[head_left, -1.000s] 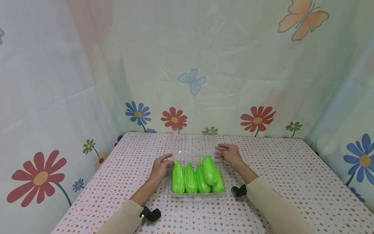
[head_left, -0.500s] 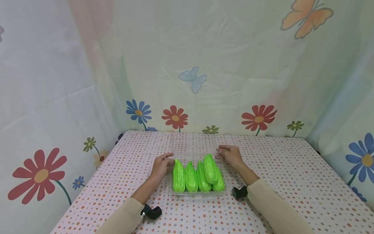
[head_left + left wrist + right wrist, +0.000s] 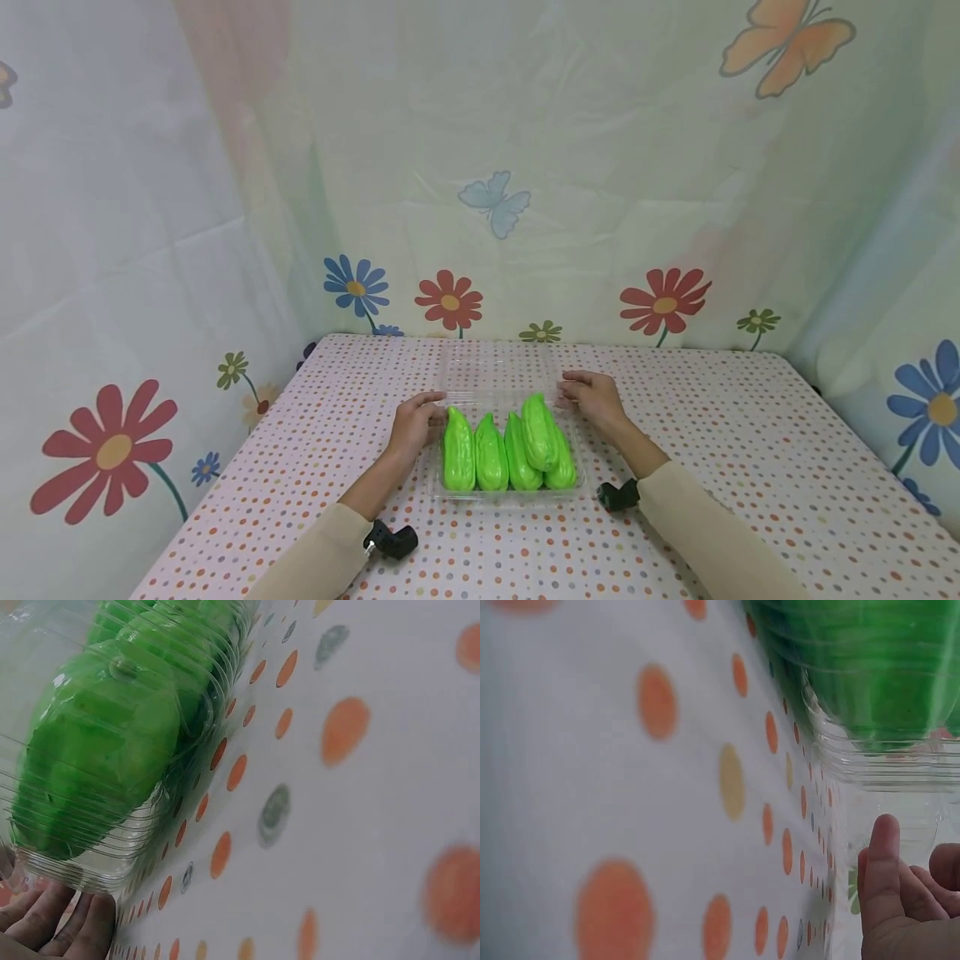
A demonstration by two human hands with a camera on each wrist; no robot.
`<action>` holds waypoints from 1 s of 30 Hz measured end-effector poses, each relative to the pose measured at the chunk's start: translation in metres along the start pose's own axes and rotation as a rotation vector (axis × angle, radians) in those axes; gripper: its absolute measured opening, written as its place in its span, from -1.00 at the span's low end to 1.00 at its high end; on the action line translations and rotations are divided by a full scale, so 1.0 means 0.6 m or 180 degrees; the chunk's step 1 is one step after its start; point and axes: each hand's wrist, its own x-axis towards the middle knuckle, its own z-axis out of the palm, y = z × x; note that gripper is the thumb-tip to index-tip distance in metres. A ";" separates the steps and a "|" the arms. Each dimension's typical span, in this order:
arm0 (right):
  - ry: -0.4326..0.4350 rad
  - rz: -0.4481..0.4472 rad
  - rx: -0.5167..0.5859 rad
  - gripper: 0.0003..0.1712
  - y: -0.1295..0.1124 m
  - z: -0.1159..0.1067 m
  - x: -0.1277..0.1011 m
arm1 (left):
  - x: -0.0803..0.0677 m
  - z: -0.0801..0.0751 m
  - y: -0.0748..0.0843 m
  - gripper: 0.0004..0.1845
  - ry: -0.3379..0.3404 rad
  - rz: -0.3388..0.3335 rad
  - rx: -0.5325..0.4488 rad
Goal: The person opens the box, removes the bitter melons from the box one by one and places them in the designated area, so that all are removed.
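Observation:
A clear plastic clamshell box (image 3: 510,495) sits on the table in the head view, its clear lid (image 3: 495,367) folded back away from me. Several glossy bright green vegetables, shaped like bitter gourds (image 3: 491,457), stand side by side inside. One gourd (image 3: 538,433) lies on top of the others at the right. My left hand (image 3: 411,425) is at the box's back left corner, its fingertips touching the rim. At the back right, my right hand (image 3: 595,398) has its fingers loosely extended beside the lid's edge. Whether those fingertips touch the lid, I cannot tell.
A dotted cloth covers the table (image 3: 705,433). Behind and at both sides hangs a curtain (image 3: 585,167) printed with flowers and butterflies. Each wrist wears a small black camera, one on the left wrist (image 3: 392,542) and one on the right wrist (image 3: 618,496).
The head view shifts slightly. Both hands stay by the box's back corners, and the gourds and lid keep their places.

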 end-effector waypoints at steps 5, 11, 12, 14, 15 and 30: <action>0.0065 -0.0009 0.0020 -0.55 -0.010 -0.003 -0.009 | 0.002 0.002 0.002 -0.52 0.0098 0.0006 -0.0145; 0.0215 -0.0055 -0.0274 -0.52 -0.020 -0.008 -0.022 | 0.005 0.001 0.008 -0.52 0.0063 0.0079 -0.0348; 0.0253 -0.0074 -0.0356 -0.52 -0.022 -0.008 -0.024 | 0.007 0.000 0.009 -0.51 0.0042 0.0065 -0.0363; 0.0346 -0.0119 -0.0518 -0.52 -0.027 -0.009 -0.030 | 0.009 -0.001 0.010 -0.47 -0.0020 0.0026 -0.0381; 0.0394 -0.0149 -0.0578 -0.52 -0.030 -0.008 -0.033 | 0.011 -0.001 0.011 -0.45 -0.0051 0.0008 -0.0390; 0.0230 -0.0746 -0.1019 -0.58 -0.085 0.021 -0.111 | 0.021 0.009 0.005 -0.53 -0.0127 -0.0010 -0.0862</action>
